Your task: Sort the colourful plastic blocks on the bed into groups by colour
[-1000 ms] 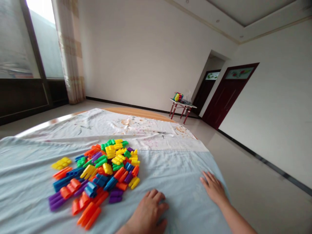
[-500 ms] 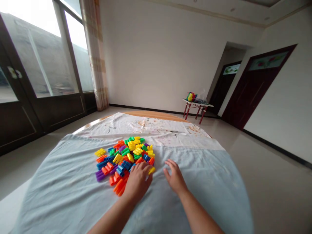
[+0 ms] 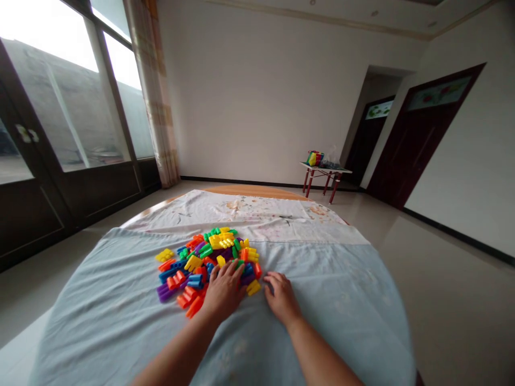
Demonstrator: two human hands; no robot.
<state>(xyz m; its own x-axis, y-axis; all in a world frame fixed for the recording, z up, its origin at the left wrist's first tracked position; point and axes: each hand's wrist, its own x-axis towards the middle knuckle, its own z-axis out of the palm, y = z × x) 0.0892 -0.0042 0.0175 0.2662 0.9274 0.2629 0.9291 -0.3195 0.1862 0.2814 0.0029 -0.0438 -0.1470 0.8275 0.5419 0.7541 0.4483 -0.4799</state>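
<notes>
A pile of coloured plastic building blocks (image 3: 201, 257) lies on a pale blue cloth (image 3: 330, 289) spread over a round table. My left hand (image 3: 223, 292) rests palm down on the near edge of the pile, its fingers spread over the blocks. My right hand (image 3: 281, 295) lies on the cloth just right of the pile, fingers curled loosely towards a yellow block (image 3: 253, 288). I cannot make out anything held in either hand.
A white patterned cloth (image 3: 241, 212) covers the table's far half. A small red-legged side table (image 3: 324, 179) with toys stands by the far wall. Large windows (image 3: 60, 107) and a curtain are on the left, dark doors (image 3: 426, 134) on the right.
The view pulled back and turned left. Both my hands moved from the table's near edge to the pile; my left hand now lies on the blocks and my right hand beside them.
</notes>
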